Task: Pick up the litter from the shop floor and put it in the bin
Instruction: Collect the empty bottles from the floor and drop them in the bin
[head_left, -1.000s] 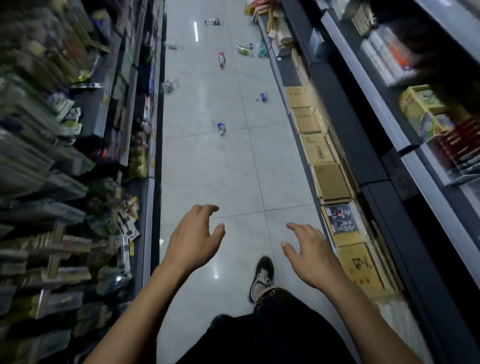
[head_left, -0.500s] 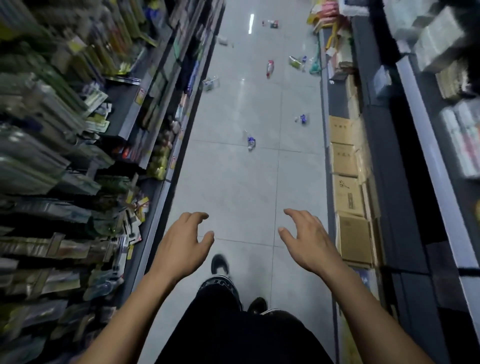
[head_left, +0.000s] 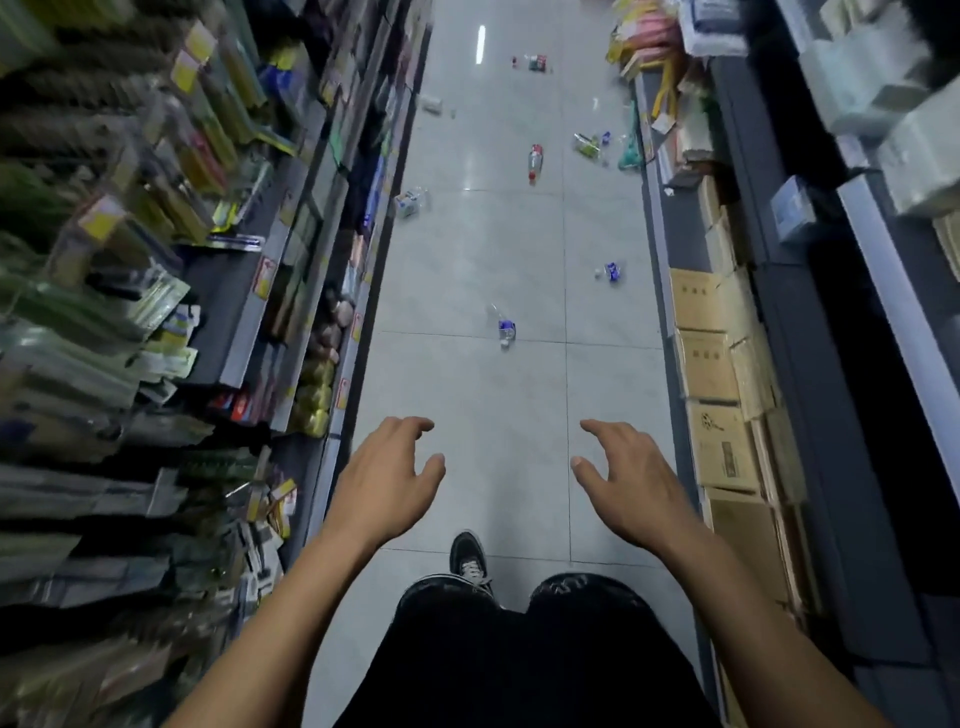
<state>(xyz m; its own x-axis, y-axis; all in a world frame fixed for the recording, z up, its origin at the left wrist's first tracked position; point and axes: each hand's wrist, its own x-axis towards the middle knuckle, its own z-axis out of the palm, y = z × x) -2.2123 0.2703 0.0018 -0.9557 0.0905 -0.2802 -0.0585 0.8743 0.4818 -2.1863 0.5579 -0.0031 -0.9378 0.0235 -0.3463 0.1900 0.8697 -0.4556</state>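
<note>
Litter lies scattered along the grey tiled aisle ahead. Nearest is a crushed clear bottle with a blue label (head_left: 504, 325). Further on lie a small blue wrapper (head_left: 611, 270), a clear bottle with a red label (head_left: 534, 160), a clear plastic piece (head_left: 411, 201) by the left shelf, green and blue wrappers (head_left: 590, 145), a white scrap (head_left: 432, 104) and a far bottle (head_left: 535, 62). My left hand (head_left: 387, 480) and my right hand (head_left: 631, 478) hover empty in front of me, fingers spread, well short of the nearest bottle. No bin is in view.
Shelves of packaged goods (head_left: 156, 291) line the left side. Dark shelving (head_left: 857, 260) with cardboard boxes (head_left: 709, 364) at floor level runs along the right. My dark shoe (head_left: 467, 556) and black trousers show below my hands.
The view has advanced down the aisle and swung leftward; the litter appears closer. My feet have stepped forward. Both hands stay empty and spread in front of me.
</note>
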